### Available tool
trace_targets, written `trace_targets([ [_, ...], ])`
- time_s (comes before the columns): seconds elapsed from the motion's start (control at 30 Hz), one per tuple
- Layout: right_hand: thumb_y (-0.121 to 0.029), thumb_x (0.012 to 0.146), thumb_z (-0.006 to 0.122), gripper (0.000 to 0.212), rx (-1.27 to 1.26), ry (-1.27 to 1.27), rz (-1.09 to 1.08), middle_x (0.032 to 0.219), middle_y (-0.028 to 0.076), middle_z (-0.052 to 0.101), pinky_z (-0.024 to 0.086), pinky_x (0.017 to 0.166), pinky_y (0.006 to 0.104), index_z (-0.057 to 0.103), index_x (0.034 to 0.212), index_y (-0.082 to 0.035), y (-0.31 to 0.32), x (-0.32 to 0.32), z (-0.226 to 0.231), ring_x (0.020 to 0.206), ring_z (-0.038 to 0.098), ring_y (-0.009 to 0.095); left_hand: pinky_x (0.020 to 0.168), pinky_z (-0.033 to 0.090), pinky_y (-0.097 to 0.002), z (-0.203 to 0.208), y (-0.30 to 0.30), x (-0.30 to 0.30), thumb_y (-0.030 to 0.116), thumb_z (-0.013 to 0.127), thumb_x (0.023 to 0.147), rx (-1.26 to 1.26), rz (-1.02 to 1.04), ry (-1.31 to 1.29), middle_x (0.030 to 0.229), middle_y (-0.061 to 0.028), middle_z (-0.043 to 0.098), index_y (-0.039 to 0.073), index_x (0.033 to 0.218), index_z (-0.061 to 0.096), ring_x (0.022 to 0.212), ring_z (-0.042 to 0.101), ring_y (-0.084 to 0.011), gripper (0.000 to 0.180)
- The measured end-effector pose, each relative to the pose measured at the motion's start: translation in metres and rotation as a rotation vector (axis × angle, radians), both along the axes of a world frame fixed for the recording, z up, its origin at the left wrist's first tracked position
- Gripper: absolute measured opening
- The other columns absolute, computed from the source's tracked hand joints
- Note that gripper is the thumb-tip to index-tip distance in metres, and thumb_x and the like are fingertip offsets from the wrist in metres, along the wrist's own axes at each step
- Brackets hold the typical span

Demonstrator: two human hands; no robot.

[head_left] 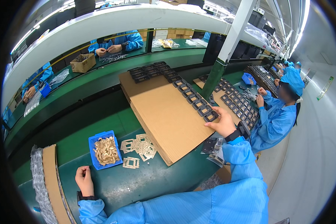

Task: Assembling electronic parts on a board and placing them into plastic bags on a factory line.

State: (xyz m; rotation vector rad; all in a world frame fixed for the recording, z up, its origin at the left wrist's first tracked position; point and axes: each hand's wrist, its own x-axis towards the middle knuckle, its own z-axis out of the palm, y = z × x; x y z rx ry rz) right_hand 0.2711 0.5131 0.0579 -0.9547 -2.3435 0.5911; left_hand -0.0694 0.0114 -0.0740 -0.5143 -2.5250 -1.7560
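My right hand (223, 121) pinches a black rectangular frame (211, 116) between thumb and fingers, at the near end of a row of similar black frames (192, 98). That row lies along the right edge of a cardboard stack (160, 115). My left hand (84, 181) rests on the green bench with curled fingers; whatever they hold, if anything, cannot be made out. Beside it stands a blue tray (108, 165) of small tan, peeled-looking pieces (106, 150). Flat tan cut-out frames (142, 146) lie loosely between tray and cardboard.
A green-and-white post (220, 61) rises beyond the cardboard. To the right, a co-worker (280, 115) handles parts beside more black frames (237, 100). Dark bagged parts (212, 146) lie near my right forearm. A cardboard strip with bubble wrap (43, 186) stands at left.
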Motion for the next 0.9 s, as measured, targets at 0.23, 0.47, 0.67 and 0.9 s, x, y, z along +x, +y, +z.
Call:
trace_targets([
  [0.23, -0.019, 0.066, 0.088, 0.071, 0.08, 0.087, -0.06, 0.135, 0.019, 0.055, 0.04, 0.109, 0.0412, 0.057, 0.128, -0.004, -0.017, 0.009, 0.01, 0.128, 0.05, 0.036, 0.063, 0.04, -0.0211, -0.002, 0.001, -0.002, 0.005, 0.064, 0.092, 0.009, -0.002, 0.018, 0.079, 0.0022, 0.059, -0.001, 0.091, 0.066, 0.068, 0.047, -0.0052, 0.007],
  [0.47, 0.001, 0.081, 0.068, 0.045, 0.152, 0.161, -0.059, 0.135, 0.021, 0.055, 0.045, 0.101, 0.0405, 0.058, 0.124, -0.006, -0.028, 0.029, 0.004, 0.126, 0.052, 0.037, 0.063, 0.04, -0.0211, 0.0, 0.004, 0.001, 0.005, 0.064, 0.092, -0.011, -0.009, 0.018, 0.078, 0.0032, 0.059, -0.001, 0.09, 0.067, 0.068, 0.047, -0.005, 0.007],
  [0.67, 0.01, 0.081, 0.058, 0.024, 0.067, 0.389, 0.24, 0.1, 0.013, 0.067, 0.054, 0.071, 0.0318, 0.067, 0.101, -0.001, -0.141, 0.014, 0.002, 0.084, 0.067, 0.023, 0.071, 0.049, -0.025, 0.0, -0.002, 0.008, 0.006, 0.067, 0.091, 0.009, -0.073, 0.086, 0.085, -0.0049, 0.068, -0.001, 0.093, 0.069, 0.077, 0.06, -0.0107, 0.008],
  [0.9, 0.0, 0.071, 0.069, 0.033, 0.197, 0.302, 1.503, 0.094, 0.015, 0.07, 0.056, 0.065, 0.0301, 0.071, 0.103, -0.006, -0.308, -0.057, 0.096, 0.081, 0.069, 0.022, 0.071, 0.053, -0.0296, 0.034, 0.007, -0.003, 0.013, 0.067, 0.089, -0.052, -0.083, 0.114, 0.087, -0.0087, 0.07, 0.0, 0.103, 0.068, 0.078, 0.066, -0.0151, 0.019],
])
